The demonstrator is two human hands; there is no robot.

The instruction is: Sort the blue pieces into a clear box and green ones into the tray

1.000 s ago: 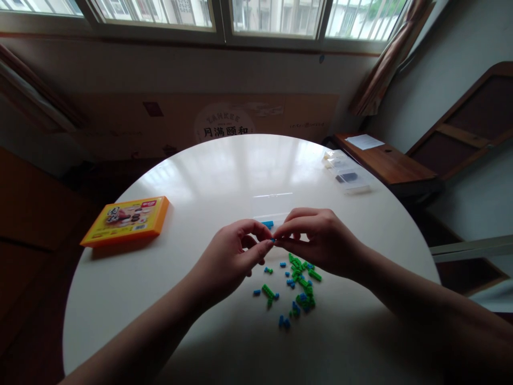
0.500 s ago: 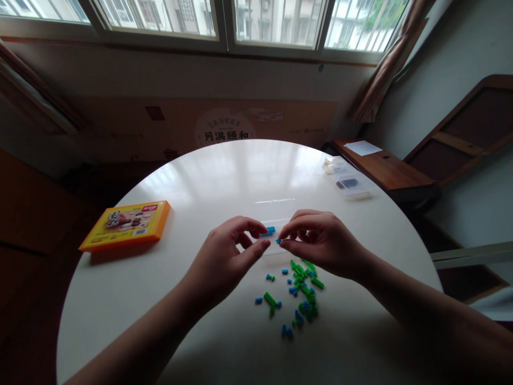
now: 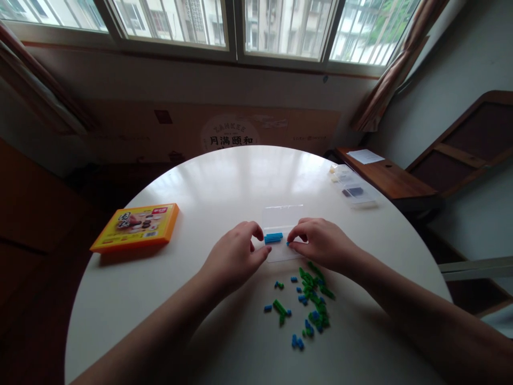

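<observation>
Loose bricks point(image 3: 310, 297) lay nearest me on the table point(image 3: 224, 176). Past them, my right hand point(image 3: 320, 245) pinched a tiny blue brick point(image 3: 287, 244) beside the blue strip point(image 3: 273, 238) in the clear tray point(image 3: 280, 254). My left hand point(image 3: 234, 256) curled at the strip's other end, grip unclear. Orange box point(image 3: 138, 227) sat further left.

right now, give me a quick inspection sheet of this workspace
surface: round white table, glossy, window glare
job's things: blue brick strip on a clear tray; loose green and blue bricks on the table, nearer the person
clutter: orange box at left; clear boxes at far right edge
hands: left hand fingers at the strip's left end, grip unclear; right hand pinches a small blue brick near its right end
cables: nothing seen
surroundings: window, curtain, wooden desk with paper
</observation>
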